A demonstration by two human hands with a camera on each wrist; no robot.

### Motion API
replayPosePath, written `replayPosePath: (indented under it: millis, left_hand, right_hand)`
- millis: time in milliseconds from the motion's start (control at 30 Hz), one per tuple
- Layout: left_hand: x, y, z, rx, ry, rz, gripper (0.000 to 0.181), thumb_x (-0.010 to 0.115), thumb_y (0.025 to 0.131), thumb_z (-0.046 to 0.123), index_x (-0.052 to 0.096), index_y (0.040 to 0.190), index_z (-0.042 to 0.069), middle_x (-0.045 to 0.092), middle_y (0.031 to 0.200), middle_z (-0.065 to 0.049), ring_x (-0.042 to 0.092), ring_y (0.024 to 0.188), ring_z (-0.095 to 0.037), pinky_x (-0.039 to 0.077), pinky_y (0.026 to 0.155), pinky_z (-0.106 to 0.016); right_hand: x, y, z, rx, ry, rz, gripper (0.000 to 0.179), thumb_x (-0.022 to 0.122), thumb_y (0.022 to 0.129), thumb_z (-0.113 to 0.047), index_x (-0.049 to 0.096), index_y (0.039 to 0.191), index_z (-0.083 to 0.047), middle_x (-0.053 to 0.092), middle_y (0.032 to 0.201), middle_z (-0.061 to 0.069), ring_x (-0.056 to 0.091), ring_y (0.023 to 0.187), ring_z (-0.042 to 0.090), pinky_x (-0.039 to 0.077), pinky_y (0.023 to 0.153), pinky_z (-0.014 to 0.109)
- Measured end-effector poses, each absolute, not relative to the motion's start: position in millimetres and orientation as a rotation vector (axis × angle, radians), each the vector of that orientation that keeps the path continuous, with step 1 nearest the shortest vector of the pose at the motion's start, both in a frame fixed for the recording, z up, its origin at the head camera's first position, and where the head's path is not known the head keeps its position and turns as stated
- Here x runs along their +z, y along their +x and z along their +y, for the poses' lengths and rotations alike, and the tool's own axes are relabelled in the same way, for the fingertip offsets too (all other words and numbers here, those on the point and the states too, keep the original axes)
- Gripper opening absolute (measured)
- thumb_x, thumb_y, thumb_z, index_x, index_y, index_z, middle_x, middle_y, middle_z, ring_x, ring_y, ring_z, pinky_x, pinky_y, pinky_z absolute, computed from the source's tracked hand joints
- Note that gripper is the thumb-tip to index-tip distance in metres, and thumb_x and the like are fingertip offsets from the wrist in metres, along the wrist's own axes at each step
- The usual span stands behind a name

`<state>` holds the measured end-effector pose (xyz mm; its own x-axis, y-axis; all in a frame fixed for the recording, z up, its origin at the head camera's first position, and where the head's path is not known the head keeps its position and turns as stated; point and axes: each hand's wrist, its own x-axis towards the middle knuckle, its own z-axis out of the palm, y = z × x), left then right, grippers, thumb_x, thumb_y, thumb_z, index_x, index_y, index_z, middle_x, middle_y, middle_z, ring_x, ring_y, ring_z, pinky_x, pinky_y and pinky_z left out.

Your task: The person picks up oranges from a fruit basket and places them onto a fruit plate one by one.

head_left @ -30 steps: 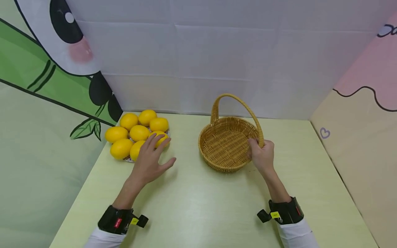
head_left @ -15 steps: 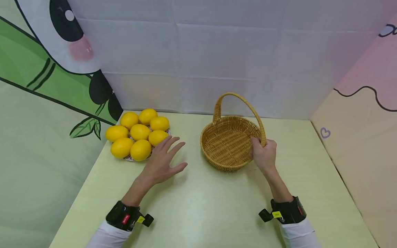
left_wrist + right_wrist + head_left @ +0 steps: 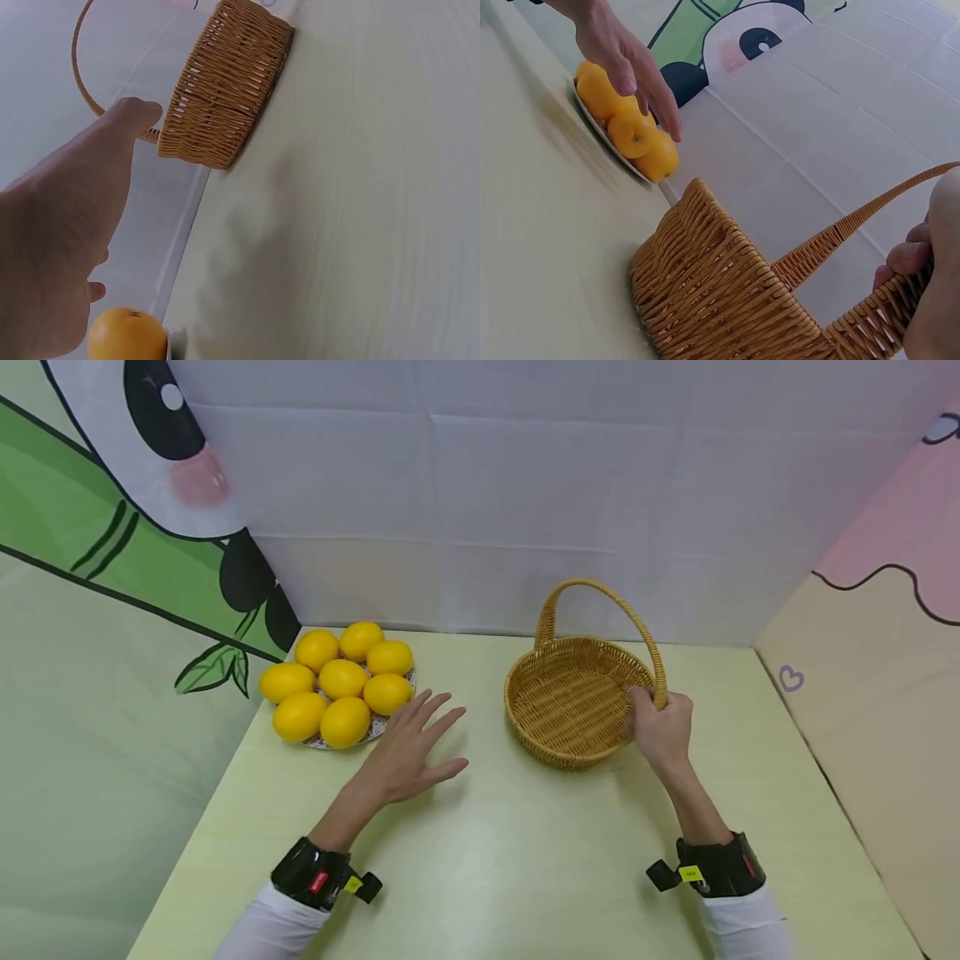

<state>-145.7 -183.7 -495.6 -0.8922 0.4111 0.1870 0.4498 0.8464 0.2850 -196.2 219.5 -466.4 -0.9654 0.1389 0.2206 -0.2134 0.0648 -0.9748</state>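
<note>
My right hand (image 3: 663,731) grips the handle of a round wicker basket (image 3: 577,702) near its right base, with fingers curled round it in the right wrist view. The inside of the basket shows only bare weave. My left hand (image 3: 405,756) hovers over the table with its fingers spread, holding nothing, just right of a patterned plate (image 3: 378,727). Several yellow lemon-like fruits (image 3: 343,679) sit on that plate. In the left wrist view one fruit (image 3: 127,335) shows below the left hand, and the basket (image 3: 225,82) stands apart from the thumb.
The pale table (image 3: 480,877) meets a whitish cloth wall (image 3: 480,527) right behind the plate and basket. Cartoon-printed panels (image 3: 862,710) close in the sides. Black camera bands (image 3: 720,866) sit on both wrists.
My left hand has drawn away from the fruits to the right, uncovering those at the front of the plate. The basket, in my right hand, has shifted slightly right.
</note>
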Motion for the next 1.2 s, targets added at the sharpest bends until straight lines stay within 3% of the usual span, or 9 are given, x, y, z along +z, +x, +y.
replayPosePath:
  millis: [333, 600, 700, 800, 867, 967, 1033, 1200]
  left_hand:
    - [-494.3, -144.7, -183.0, -0.466, -0.673, -2.931, 0.08, 0.07, 0.104, 0.063, 0.049, 0.172, 0.028, 0.036, 0.186, -0.009, 0.024, 0.176, -0.041, 0.026, 0.138, -0.073]
    - [-494.8, -144.4, -181.0, -0.481, -0.676, -2.942, 0.08, 0.07, 0.104, 0.063, 0.049, 0.173, 0.027, 0.036, 0.186, -0.009, 0.023, 0.176, -0.041, 0.026, 0.138, -0.074]
    - [-495.3, -144.1, -180.3, -0.468, -0.676, -2.944, 0.079, 0.07, 0.105, 0.063, 0.049, 0.172, 0.027, 0.036, 0.186, -0.009, 0.023, 0.176, -0.042, 0.026, 0.139, -0.072]
    - [-495.0, -144.1, -179.5, -0.462, -0.675, -2.944, 0.079, 0.069, 0.105, 0.063, 0.05, 0.172, 0.027, 0.036, 0.185, -0.009, 0.023, 0.176, -0.043, 0.025, 0.139, -0.071]
    - [-494.1, -144.1, -179.3, -0.462, -0.672, -2.947, 0.079, 0.069, 0.105, 0.064, 0.049, 0.172, 0.027, 0.035, 0.186, -0.009, 0.023, 0.176, -0.042, 0.025, 0.14, -0.07]
    - [-492.0, -144.0, -178.9, -0.474, -0.675, -2.947, 0.079, 0.07, 0.105, 0.063, 0.049, 0.172, 0.027, 0.035, 0.186, -0.009, 0.022, 0.176, -0.041, 0.024, 0.14, -0.07]
    - [-490.6, -143.6, -178.5, -0.477, -0.68, -2.949, 0.08, 0.07, 0.105, 0.063, 0.049, 0.173, 0.027, 0.035, 0.186, -0.009, 0.022, 0.177, -0.04, 0.024, 0.141, -0.07]
    - [-488.0, -142.9, -177.3, -0.487, -0.692, -2.955, 0.08, 0.069, 0.105, 0.063, 0.048, 0.173, 0.026, 0.035, 0.186, -0.01, 0.022, 0.177, -0.04, 0.023, 0.142, -0.068]
  right_hand:
    - [-463.8, -201.9, 254.6, 2.02, 0.003, -2.069, 0.057, 0.056, 0.111, -0.011, 0.049, 0.055, -0.005, 0.044, 0.044, -0.005, 0.041, 0.038, 0.009, 0.037, 0.039, 0.025]
    - [-460.0, -199.2, 293.0, 1.872, -0.029, -2.244, 0.055, 0.062, 0.112, -0.016, 0.054, 0.064, 0.009, 0.056, 0.049, -0.001, 0.056, 0.046, 0.015, 0.052, 0.05, 0.025]
    - [-458.1, -194.2, 306.2, 1.719, -0.08, -2.346, 0.041, 0.067, 0.11, -0.022, 0.062, 0.078, 0.002, 0.064, 0.061, -0.008, 0.06, 0.058, 0.011, 0.052, 0.057, 0.022]
    - [-454.0, -188.5, 315.3, 1.564, -0.094, -2.345, 0.009, 0.072, 0.106, -0.02, 0.068, 0.104, -0.013, 0.069, 0.086, -0.018, 0.066, 0.081, 0.003, 0.052, 0.074, 0.017]
    - [-449.2, -184.8, 318.4, 1.505, -0.05, -2.269, 0.023, 0.075, 0.102, -0.013, 0.066, 0.123, -0.016, 0.067, 0.103, -0.021, 0.065, 0.098, 0.0, 0.051, 0.089, 0.016]
    - [-439.8, -178.2, 318.0, 1.37, 0.09, -2.123, 0.049, 0.073, 0.095, -0.006, 0.063, 0.143, -0.007, 0.064, 0.125, -0.022, 0.062, 0.122, -0.001, 0.045, 0.111, 0.016]
    - [-431.9, -172.7, 313.2, 1.247, 0.192, -2.028, 0.056, 0.072, 0.092, -0.008, 0.062, 0.146, 0.003, 0.066, 0.136, -0.014, 0.061, 0.134, 0.004, 0.044, 0.12, 0.02]
    - [-408.9, -158.7, 279.5, 1.011, 0.435, -1.782, 0.064, 0.069, 0.088, -0.029, 0.065, 0.135, 0.015, 0.068, 0.138, 0.032, 0.062, 0.14, 0.039, 0.042, 0.127, 0.033]
